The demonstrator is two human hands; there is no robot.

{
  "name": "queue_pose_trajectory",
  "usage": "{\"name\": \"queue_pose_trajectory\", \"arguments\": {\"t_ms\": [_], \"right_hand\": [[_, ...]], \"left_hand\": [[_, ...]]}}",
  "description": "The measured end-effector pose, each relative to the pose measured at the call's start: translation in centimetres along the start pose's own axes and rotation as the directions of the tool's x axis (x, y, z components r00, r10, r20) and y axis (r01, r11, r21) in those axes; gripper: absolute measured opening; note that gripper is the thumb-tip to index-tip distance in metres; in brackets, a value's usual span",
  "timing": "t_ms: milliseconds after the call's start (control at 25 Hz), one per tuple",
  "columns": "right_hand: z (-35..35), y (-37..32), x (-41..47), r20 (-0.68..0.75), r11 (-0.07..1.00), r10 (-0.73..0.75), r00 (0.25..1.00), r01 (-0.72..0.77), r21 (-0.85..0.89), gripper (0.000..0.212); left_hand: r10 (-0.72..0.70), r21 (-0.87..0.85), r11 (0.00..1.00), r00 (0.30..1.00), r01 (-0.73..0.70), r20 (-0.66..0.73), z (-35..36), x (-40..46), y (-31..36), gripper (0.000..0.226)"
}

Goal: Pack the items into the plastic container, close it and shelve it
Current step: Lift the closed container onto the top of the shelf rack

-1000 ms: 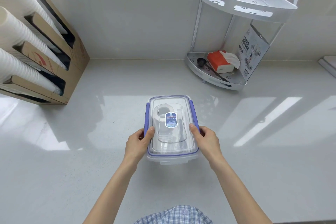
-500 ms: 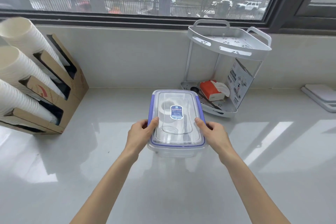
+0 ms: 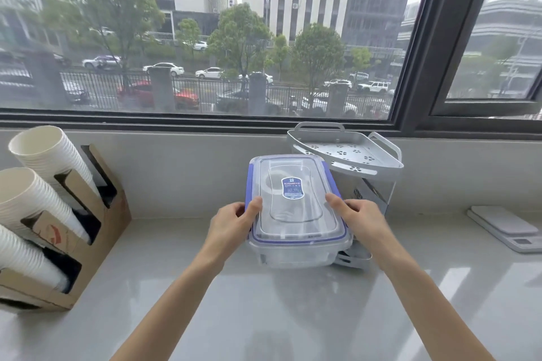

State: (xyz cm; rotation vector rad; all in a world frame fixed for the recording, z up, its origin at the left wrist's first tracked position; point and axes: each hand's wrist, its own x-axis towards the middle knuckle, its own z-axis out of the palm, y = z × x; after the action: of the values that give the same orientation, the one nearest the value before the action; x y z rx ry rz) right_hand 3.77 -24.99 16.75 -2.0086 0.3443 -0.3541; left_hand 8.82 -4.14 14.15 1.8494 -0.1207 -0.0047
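The clear plastic container (image 3: pixel 296 252) has its lid on, with purple side clips and a blue label on top. It is held above the counter between both hands. My left hand (image 3: pixel 231 226) grips its left side, thumb on the lid edge. My right hand (image 3: pixel 359 220) grips its right side the same way. Faint pale shapes show through the lid. Right behind it stands the grey two-tier corner shelf (image 3: pixel 349 152); the container hides most of the lower tier.
A cardboard holder with stacks of white paper cups (image 3: pixel 44 214) stands at the left. A white kitchen scale (image 3: pixel 507 228) lies at the far right. A window sill and dark window frame (image 3: pixel 205 123) run behind the pale counter (image 3: pixel 264 316).
Both hands have lifted the closed container off the counter and carried it forward toward the corner shelf. My view has tilted up to show the window.
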Motion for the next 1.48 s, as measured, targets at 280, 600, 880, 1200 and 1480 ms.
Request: {"name": "queue_pose_trajectory", "arguments": {"t_ms": [280, 600, 880, 1200, 1480], "right_hand": [[-3.7, -3.7, 1.9, -0.029, 0.997, -0.057, 0.998, 0.055, -0.062, 0.055], [-8.2, -6.4, 4.5, -0.053, 0.996, -0.08, 0.995, 0.078, -0.04, 0.051], [-11.2, -6.8, 7.6, -0.055, 0.997, -0.07, 0.996, 0.068, -0.036, 0.048], [-13.3, -7.3, 12.3, -0.084, 0.997, -0.055, 0.995, 0.051, -0.05, 0.051], [-13.9, -6.4, 17.7, -0.108, 0.997, -0.045, 0.993, 0.038, -0.062, 0.051]], "left_hand": [[0.106, 0.055, 0.993, 0.994, -0.106, -0.008, 0.2, 2.3, 5.1, 0.055], [0.183, -0.036, 0.983, 0.979, -0.181, 0.091, 1.6, 4.1, 10.8, 0.045], [0.166, -0.169, 0.977, 0.961, -0.13, 0.221, 3.9, 6.0, 14.1, 0.046], [0.099, -0.26, 0.965, 0.952, -0.022, 0.291, 6.3, 10.1, 16.5, 0.037], [0.067, -0.338, 0.94, 0.955, 0.037, 0.289, 8.9, 14.2, 16.5, 0.03]]}}
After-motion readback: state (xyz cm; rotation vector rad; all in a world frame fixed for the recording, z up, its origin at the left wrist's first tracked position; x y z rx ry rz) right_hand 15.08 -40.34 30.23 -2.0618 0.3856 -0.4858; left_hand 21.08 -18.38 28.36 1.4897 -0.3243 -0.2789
